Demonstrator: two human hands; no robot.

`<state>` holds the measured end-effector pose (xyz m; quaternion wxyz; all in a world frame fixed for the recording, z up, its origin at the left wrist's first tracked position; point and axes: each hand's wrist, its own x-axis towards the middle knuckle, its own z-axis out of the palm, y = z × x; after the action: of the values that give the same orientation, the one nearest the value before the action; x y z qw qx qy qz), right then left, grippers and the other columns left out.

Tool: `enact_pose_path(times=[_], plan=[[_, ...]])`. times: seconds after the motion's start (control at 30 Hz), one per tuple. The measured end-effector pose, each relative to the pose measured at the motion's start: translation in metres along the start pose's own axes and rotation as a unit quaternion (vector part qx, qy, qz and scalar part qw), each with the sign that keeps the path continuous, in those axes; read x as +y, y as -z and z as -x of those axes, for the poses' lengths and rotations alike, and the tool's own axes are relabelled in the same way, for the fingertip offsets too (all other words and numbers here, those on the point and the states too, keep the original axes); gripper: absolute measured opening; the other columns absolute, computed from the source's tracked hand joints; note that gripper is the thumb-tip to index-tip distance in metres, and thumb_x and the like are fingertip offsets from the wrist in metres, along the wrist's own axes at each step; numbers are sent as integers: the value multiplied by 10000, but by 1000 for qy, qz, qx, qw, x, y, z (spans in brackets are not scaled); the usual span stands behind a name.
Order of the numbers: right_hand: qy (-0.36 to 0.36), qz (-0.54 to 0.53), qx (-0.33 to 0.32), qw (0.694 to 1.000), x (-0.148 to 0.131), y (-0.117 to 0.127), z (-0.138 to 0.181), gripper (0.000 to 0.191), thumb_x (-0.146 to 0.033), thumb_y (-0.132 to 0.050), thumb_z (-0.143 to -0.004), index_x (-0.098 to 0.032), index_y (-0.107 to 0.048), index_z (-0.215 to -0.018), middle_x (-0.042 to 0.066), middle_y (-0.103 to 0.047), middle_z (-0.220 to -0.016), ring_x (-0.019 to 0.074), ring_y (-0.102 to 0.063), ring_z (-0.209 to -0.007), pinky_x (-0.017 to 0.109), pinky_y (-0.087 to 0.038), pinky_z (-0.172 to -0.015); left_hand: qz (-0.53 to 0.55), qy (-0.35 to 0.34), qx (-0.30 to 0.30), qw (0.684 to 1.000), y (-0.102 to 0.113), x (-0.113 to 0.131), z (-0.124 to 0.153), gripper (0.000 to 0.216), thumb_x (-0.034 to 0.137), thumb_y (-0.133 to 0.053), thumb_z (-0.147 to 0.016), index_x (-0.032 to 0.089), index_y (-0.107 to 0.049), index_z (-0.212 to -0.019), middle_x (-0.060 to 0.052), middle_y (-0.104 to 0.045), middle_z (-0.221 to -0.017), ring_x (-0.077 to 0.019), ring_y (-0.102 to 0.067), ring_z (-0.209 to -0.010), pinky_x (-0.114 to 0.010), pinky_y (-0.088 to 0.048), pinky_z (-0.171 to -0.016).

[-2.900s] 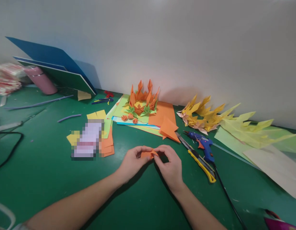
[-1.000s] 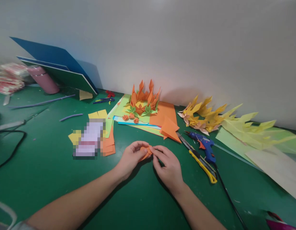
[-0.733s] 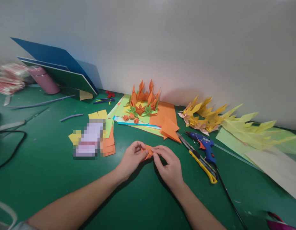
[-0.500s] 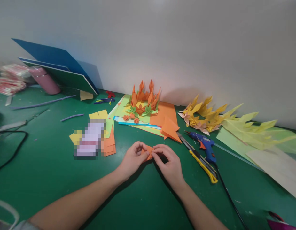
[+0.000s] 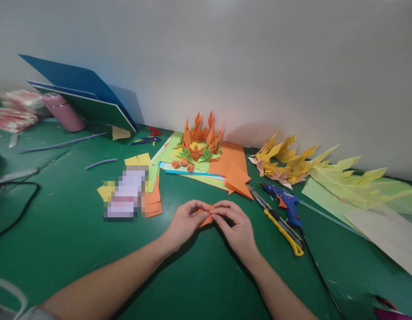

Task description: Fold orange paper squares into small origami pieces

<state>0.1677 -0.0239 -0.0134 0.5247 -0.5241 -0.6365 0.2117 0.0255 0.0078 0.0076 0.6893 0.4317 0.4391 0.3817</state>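
Both my hands meet over the green table (image 5: 75,240) around a small folded orange paper piece (image 5: 206,218). My left hand (image 5: 183,223) pinches its left side with curled fingers. My right hand (image 5: 236,226) pinches its right side, fingertips pressed on the fold. Most of the paper is hidden under my fingers. Just beyond lies a larger folded orange triangle (image 5: 237,180).
Orange paper flowers (image 5: 201,138) stand on coloured sheets near the wall, yellow folded pieces (image 5: 286,162) to their right. A blue glue gun (image 5: 284,202) and yellow utility knife (image 5: 282,224) lie right of my hands. Orange and yellow paper squares (image 5: 152,200) lie left; boards (image 5: 82,95) lean at back left.
My fingers have kept working the small orange piece, shifting their pinch along the fold. The hands stayed in the same spot and the view drifted slightly.
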Motion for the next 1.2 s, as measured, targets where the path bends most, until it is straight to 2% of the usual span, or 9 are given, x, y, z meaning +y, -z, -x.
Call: enact_pose_path(times=[0.13,0.3,0.43,0.5,0.67,0.83,0.93,1.2], plan=[[11,14,-4,1000,-2,1,-1,121,-160,-609,-768,-227,-710,-763,43,-648,-835,174,-628,-801,311,-521,-735,-5,8,3,1000,1,3,1,234,269,-744,-599,126,-657,-762,-37,-677,-780,-132,-599,-739,-270,-455,-760],[10,6,-10,1000,-4,0,0,110,-154,-591,-767,-216,-677,-737,42,-642,-831,169,-623,-790,305,-519,-720,34,11,-11,999,-1,2,2,277,270,-769,-567,138,-590,-733,-1,-644,-741,-100,-587,-671,-240,-465,-676],[-45,-73,-10,996,-2,-4,1,46,-191,-597,-747,-200,-601,-792,28,-620,-774,144,-608,-675,253,-518,-594,35,-33,-13,999,-2,-1,1,304,231,-759,-576,162,-493,-707,61,-561,-648,-59,-539,-577,-193,-433,-578],[-90,-124,-7,988,0,-5,1,126,-232,-611,-730,-196,-567,-843,16,-608,-750,130,-592,-619,231,-507,-543,23,-47,-4,999,-2,-1,0,327,198,-744,-585,177,-470,-760,78,-540,-626,-59,-538,-558,-194,-431,-569],[-160,-154,-29,975,0,-3,-2,162,-323,-619,-726,-180,-592,-796,26,-612,-731,147,-597,-659,250,-500,-596,16,-51,2,999,-2,0,1,423,161,-704,-611,199,-409,-912,83,-573,-618,-79,-572,-578,-224,-444,-620],[-170,-144,-26,975,-4,-1,-2,147,-328,-622,-715,-189,-589,-681,2,-587,-646,142,-553,-597,251,-467,-572,-13,-44,-1,999,-2,0,2,410,163,-697,-601,196,-423,-904,109,-509,-551,-70,-521,-522,-202,-388,-551],[-171,-145,-33,974,-6,1,-2,148,-322,-610,-719,-190,-581,-659,-9,-568,-620,137,-528,-583,246,-445,-563,-35,-41,-4,999,-1,0,2,395,178,-699,-597,188,-439,-894,99,-518,-559,-62,-481,-505,-195,-360,-524],[-198,-196,-32,960,-4,1,-2,163,-337,-612,-722,-180,-587,-682,-30,-519,-595,101,-462,-519,222,-396,-508,-57,-9,-18,998,2,5,2,376,272,-735,-591,183,-486,-858,74,-550,-525,-69,-447,-456,-188,-293,-452]])
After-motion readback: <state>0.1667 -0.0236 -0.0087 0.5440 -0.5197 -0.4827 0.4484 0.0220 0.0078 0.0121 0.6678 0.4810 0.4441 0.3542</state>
